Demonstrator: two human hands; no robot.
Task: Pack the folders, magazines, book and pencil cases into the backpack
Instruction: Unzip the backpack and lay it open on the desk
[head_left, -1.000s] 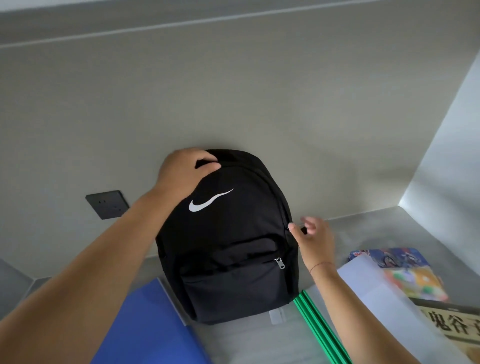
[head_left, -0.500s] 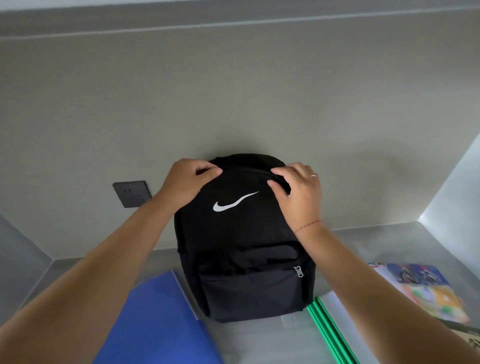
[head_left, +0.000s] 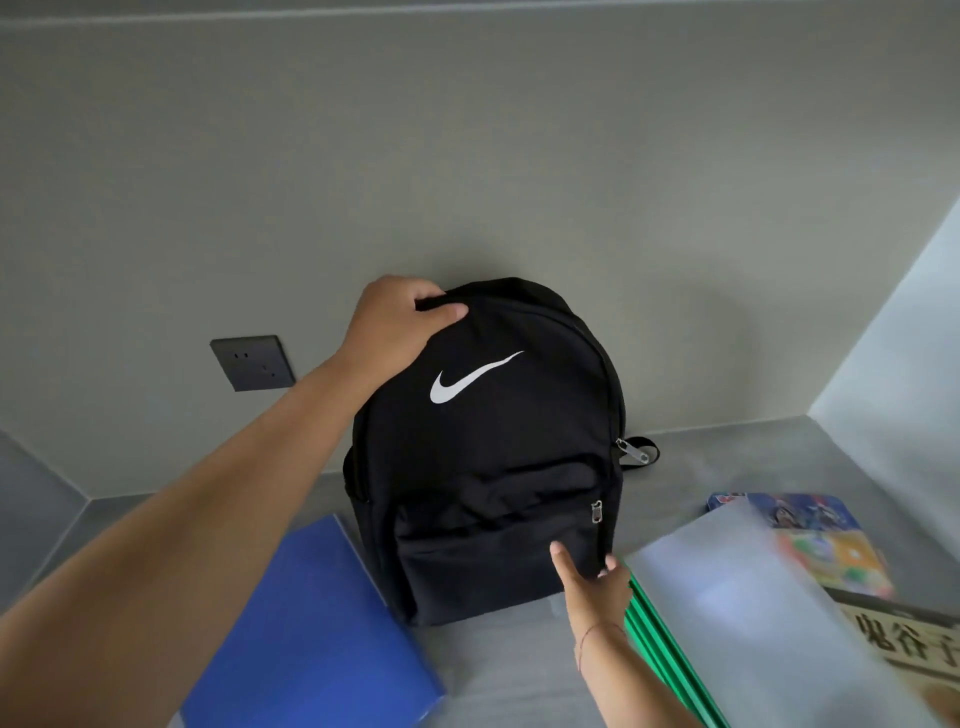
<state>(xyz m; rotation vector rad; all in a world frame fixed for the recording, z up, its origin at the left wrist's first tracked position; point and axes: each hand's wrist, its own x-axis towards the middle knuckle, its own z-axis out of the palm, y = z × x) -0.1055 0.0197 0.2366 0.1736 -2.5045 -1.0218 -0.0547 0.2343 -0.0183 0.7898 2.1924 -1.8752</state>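
While left hand (head_left: 400, 317) grips soft black backpack (head_left: 488, 457) top | right hand (head_left: 592, 577) loose, fingers spread | flat blue folder (head_left: 306, 623) beside.

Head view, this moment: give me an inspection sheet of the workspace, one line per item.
Surface: grey tabletop set into a wall corner.
Job's things: black backpack upright against the wall, both zips closed as far as visible; blue folder flat to its left; green-edged folder with a translucent cover to its right; colourful magazine and a book partly under it. Pencil cases not seen.
Clutter: nothing seen.
Grippers: left hand grips the backpack's top; right hand open, fingers at the lower right of the front pocket, holding nothing.
Cables: nothing seen.
Surroundings: dark wall socket on a plain grey wall.
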